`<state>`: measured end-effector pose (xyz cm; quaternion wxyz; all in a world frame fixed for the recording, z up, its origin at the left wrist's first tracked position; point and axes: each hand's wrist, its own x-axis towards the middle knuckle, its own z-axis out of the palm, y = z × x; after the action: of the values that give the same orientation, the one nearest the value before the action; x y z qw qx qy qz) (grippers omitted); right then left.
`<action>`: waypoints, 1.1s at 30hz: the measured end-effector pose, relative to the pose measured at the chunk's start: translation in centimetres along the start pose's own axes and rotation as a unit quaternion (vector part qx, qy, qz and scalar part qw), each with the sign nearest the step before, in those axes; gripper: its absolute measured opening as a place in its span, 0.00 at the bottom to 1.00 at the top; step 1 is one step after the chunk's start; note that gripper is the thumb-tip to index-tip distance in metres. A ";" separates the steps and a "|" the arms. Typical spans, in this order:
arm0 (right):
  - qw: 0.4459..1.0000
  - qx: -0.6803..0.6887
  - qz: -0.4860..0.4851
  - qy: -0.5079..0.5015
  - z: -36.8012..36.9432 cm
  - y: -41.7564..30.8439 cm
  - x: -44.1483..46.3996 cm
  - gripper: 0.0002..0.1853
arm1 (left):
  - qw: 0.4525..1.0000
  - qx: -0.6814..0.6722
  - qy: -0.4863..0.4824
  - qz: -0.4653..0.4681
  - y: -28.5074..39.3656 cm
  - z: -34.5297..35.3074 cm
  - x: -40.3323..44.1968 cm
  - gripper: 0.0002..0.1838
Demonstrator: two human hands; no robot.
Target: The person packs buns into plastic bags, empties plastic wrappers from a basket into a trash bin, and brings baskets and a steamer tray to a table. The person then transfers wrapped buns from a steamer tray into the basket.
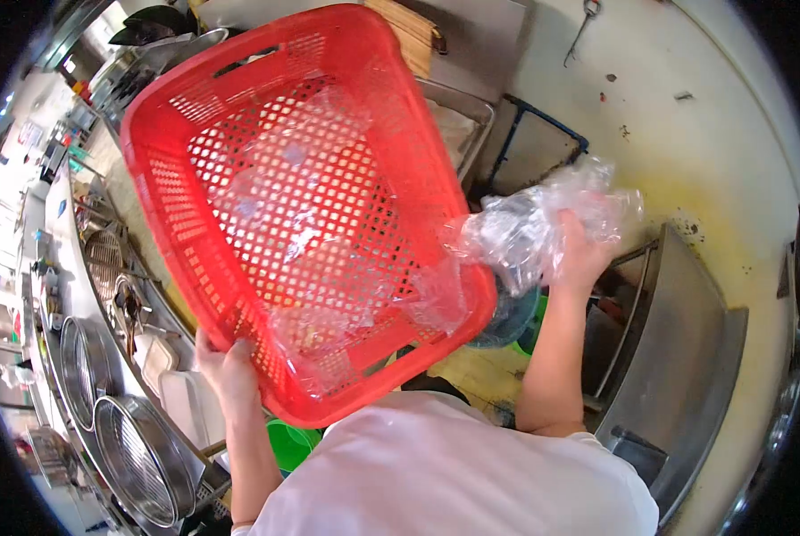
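A large red plastic basket [170, 219] with a lattice bottom is tilted up in front of my body. My left hand [230, 371] grips its lower left rim, thumb over the edge. Inside the basket lie sheets of clear plastic film [306, 237], some reaching the near wall. Out to the right of the basket, my right hand [581, 255] is closed around a crumpled bunch of clear plastic bags [520, 228]. Part of that bunch overlaps the basket's right rim; whether it touches cannot be made out.
Steel round trays [141, 460] stand on the counter at left. Below the right hand are a bin with a dark liner [504, 322] and a green bucket [293, 444] nearer my body. A metal counter [677, 357] runs along the yellow-stained wall [686, 170].
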<state>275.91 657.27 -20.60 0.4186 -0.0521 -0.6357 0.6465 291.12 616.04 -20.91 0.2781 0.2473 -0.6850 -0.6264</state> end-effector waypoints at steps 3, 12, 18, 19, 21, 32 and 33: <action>0.992 -0.118 -0.024 0.046 -3.7 12.8 0.9 0.18 | 1.000 -0.014 0.016 0.000 0.3 0.5 -0.5 0.30; 0.793 -0.471 0.319 -0.217 -13.4 42.2 -7.1 0.51 | 0.985 0.160 0.052 0.035 2.1 2.2 -1.9 0.35; 0.983 -0.055 0.173 -0.003 -3.0 13.9 0.0 0.11 | 0.987 0.158 0.002 0.010 4.7 3.9 -2.3 0.32; 0.981 0.002 0.144 -0.129 -2.0 8.4 -0.7 0.11 | 0.994 0.104 -0.002 0.012 3.3 3.4 -1.8 0.30; 0.871 -0.093 -0.074 -0.477 0.3 -1.0 -3.7 0.17 | 0.994 0.107 -0.007 0.033 1.0 2.1 -1.0 0.27; 0.744 -0.275 -0.133 -0.594 11.5 -3.7 -19.0 0.33 | 0.998 0.046 -0.024 0.024 1.3 -1.3 -2.4 0.14; 0.736 -0.311 -0.200 -0.567 13.0 -5.1 -21.3 0.35 | 0.999 0.040 -0.025 0.017 1.6 -1.4 -2.5 0.14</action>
<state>284.26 633.41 -23.69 0.0607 0.3257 -0.9165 0.2241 293.96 616.88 -19.45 0.2618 0.2306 -0.7201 -0.5997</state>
